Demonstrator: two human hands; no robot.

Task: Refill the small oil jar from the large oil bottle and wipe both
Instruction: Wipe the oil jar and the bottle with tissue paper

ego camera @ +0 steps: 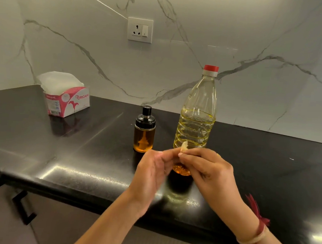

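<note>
The large clear plastic oil bottle stands upright on the black counter with its red cap on, roughly half full of yellow oil. Left of it stands the small glass oil jar with a black lid, holding amber oil. In front of the bottle's base, my right hand pinches a small crumpled scrap of tissue at its fingertips. My left hand is blurred, its fingertips meeting the right hand's at the scrap. Both hands hide the bottle's lower part.
A pink and white tissue box with white tissues sticking out sits at the back left of the black counter. A wall socket is on the marble backsplash. A cabinet handle is below the counter edge.
</note>
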